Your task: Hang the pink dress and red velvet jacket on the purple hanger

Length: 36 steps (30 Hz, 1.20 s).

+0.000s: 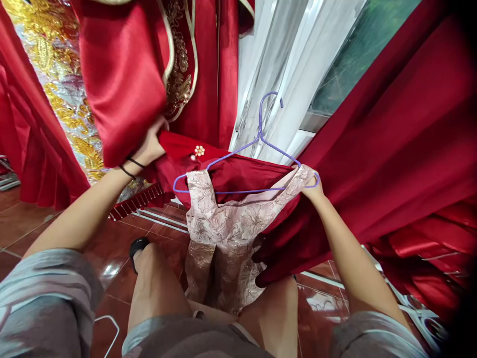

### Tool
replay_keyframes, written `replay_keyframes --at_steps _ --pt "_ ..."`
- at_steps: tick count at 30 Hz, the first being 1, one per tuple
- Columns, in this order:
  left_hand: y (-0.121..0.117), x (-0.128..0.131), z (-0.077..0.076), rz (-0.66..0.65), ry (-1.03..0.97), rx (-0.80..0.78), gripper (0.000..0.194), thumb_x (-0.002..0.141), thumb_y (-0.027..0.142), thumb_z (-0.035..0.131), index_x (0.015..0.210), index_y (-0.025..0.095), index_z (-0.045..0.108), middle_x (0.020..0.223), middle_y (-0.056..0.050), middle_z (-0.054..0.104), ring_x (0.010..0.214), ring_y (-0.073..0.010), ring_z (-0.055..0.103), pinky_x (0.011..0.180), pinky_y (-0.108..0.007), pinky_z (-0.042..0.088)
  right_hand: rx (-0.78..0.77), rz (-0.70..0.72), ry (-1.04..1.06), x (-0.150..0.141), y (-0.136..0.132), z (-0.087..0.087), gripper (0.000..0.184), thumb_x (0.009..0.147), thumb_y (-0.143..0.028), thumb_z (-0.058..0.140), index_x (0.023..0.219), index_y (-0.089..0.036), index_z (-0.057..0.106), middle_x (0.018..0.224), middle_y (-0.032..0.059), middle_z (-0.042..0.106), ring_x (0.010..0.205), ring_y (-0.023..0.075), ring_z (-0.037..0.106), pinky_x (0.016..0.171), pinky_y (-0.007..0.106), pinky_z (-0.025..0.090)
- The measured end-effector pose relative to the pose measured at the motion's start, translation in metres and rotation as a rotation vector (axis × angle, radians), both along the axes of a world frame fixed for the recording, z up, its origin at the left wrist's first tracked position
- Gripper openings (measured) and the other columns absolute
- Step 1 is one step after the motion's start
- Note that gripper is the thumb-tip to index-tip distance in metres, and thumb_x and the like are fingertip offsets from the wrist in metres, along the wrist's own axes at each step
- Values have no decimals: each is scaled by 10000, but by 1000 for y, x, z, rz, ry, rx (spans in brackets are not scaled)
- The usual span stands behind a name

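Observation:
My left hand (152,144) grips the upper left edge of a red dress (223,174) with a pearl flower brooch (199,150). Some of its fingers are hidden by red cloth. In front of the red dress lies a purple wire hanger (260,130), its hook free of any rail. A pale pink floral dress (238,219) hangs from it by its wide straps, the skirt falling between my knees. At the right end of the hanger, my right hand (313,188) closes around the strap and the wire. Its fingertips are hidden behind the strap.
Red gowns with gold trim (122,74) hang close at the left and back, beside a gold-sequined garment (44,64). A white gown (294,59) hangs behind the hook. A long dark red drape (402,124) fills the right. White metal rack bars (164,219) run near the tiled floor (112,253).

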State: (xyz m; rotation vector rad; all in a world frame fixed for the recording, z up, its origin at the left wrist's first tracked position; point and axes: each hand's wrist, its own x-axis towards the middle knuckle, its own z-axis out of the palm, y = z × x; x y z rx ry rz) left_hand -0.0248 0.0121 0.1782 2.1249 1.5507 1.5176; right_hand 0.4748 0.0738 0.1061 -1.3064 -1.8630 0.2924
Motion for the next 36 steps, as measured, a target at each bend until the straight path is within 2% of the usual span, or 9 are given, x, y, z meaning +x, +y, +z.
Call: replay_keyframes --at_steps 2,5,8,12,16,20,24,30,36 --pt "-10 -3 0 67 191 23 193 598 221 652 650 210 467 584 44 436 637 -125 338 652 -291 277 -88 49 5 6 0 -1 288 635 -330 705 869 -165 671 948 111 708 930 254 662 889 389 515" --pt "-11 -2 -6 161 285 -164 132 635 174 594 571 198 481 512 32 437 582 -122 343 613 -286 254 -454 223 5 13 -1 -1 315 568 -378 797 778 -165 698 781 74 710 759 229 665 768 360 534" --pt "-2 7 -3 161 29 -243 223 709 175 575 514 184 468 490 23 416 575 -114 327 617 -283 288 -514 179 229 13 4 13 302 563 -265 817 822 -185 684 847 71 718 798 188 645 797 313 509" --pt "-6 20 18 109 -228 -217 202 802 309 593 669 157 596 618 -5 550 616 -123 413 670 -304 411 -566 57 326 8 12 53 56 739 -126 655 777 -156 627 782 65 669 698 112 593 743 259 459" --pt "-38 18 23 -135 -478 -458 238 762 403 646 815 170 647 689 -25 657 689 -175 596 699 -340 519 -533 22 284 -5 2 77 63 761 -115 630 777 -162 591 739 31 624 666 110 563 718 271 436" --pt "-73 18 -3 -294 -465 -546 320 653 403 731 886 195 662 822 -35 707 810 -208 654 739 -332 542 -141 -375 -10 -31 -31 67 56 753 -226 645 747 -180 613 732 67 635 719 193 567 719 326 422" --pt "-91 44 -36 -26 -146 -191 232 695 346 698 856 196 626 818 -17 668 765 -184 611 710 -294 502 75 -761 -243 -62 -65 52 315 865 -350 484 1041 -150 652 982 222 687 921 369 638 790 451 448" --pt "-77 103 -86 345 -25 -35 120 784 232 553 890 194 595 769 -36 636 711 -199 588 708 -313 455 111 -810 -242 -89 -92 40 344 909 -277 378 1132 -98 570 979 235 649 862 355 655 764 464 484" --pt "-55 183 -111 207 -192 -91 198 890 272 492 982 146 614 705 -55 630 647 -196 603 663 -297 453 120 -898 -237 -121 -133 24 372 917 -218 358 1211 -77 537 964 214 635 787 336 661 701 439 481"
